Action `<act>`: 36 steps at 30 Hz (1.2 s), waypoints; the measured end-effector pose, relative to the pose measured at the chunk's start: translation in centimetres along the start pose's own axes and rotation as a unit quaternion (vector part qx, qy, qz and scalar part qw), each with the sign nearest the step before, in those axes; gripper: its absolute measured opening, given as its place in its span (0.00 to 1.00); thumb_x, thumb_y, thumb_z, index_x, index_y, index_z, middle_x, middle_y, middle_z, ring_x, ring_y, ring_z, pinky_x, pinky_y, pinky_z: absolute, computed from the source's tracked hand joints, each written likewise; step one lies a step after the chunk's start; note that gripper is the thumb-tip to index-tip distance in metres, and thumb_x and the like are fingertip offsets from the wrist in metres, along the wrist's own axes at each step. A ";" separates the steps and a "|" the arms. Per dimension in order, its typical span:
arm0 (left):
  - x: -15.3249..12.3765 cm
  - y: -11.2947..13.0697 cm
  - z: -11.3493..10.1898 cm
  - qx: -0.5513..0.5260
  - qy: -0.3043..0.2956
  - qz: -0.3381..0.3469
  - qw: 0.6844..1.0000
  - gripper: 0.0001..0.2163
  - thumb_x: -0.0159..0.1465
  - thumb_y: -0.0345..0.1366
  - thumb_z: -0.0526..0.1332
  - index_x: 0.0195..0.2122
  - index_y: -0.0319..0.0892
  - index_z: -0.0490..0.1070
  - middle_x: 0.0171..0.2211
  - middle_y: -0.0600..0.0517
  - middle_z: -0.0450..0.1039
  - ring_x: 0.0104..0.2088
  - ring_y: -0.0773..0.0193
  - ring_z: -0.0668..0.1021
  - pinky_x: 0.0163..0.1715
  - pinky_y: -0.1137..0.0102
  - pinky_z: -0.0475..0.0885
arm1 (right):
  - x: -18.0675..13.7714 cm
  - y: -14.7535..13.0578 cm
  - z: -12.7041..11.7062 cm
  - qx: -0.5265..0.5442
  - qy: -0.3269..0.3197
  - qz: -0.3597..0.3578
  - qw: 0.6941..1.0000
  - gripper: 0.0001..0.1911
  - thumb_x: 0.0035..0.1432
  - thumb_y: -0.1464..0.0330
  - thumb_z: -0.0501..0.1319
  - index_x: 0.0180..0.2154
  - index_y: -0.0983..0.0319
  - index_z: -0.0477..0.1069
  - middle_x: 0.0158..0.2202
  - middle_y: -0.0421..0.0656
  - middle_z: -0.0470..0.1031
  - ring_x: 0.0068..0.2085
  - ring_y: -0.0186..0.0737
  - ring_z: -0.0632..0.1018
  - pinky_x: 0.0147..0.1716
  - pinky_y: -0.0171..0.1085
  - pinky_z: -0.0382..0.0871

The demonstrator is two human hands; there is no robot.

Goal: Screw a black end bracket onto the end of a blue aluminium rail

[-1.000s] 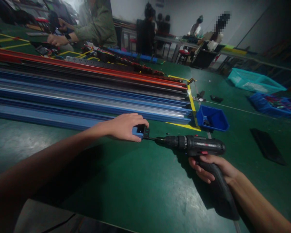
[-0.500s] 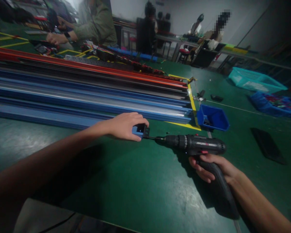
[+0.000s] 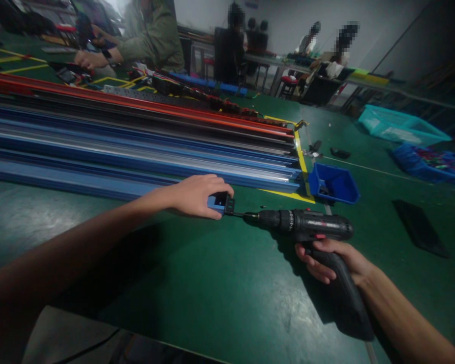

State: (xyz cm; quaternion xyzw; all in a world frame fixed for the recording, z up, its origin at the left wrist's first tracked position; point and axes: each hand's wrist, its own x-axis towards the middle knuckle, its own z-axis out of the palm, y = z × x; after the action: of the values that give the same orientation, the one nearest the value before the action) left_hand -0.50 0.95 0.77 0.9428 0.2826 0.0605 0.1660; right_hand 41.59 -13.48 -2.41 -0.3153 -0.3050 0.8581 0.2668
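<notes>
My left hand (image 3: 194, 195) is closed over the end of a long blue rail (image 3: 98, 184) that lies on the green table (image 3: 220, 298). A black end cap (image 3: 225, 203) sits on that rail end, just past my fingertips. My right hand (image 3: 331, 260) grips the handle of a black cordless drill (image 3: 307, 226). The drill lies level, and its bit touches the black end cap from the right.
Several long blue, grey and red rails (image 3: 144, 136) lie stacked behind the one I hold. A small blue bin (image 3: 335, 184) stands just right of their ends. A teal tray (image 3: 400, 127), a blue tray (image 3: 428, 163) and a flat black piece (image 3: 419, 228) lie at the right. Other people sit at the far tables.
</notes>
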 end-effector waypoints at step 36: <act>0.0 0.1 0.0 -0.001 -0.002 0.000 1.000 0.26 0.65 0.52 0.72 0.62 0.50 0.74 0.56 0.48 0.78 0.56 0.49 0.78 0.56 0.60 0.69 | -0.1 0.1 -0.2 -0.002 0.004 -0.002 1.000 0.15 0.71 0.62 0.70 0.46 0.70 0.84 0.31 0.43 0.79 0.20 0.25 0.72 0.25 0.30 0.78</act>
State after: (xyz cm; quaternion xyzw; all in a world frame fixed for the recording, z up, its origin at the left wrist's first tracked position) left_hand -0.44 0.93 0.81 0.9429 0.2820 0.0590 0.1672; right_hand 41.78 -13.60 -2.59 -0.3182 -0.3060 0.8561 0.2688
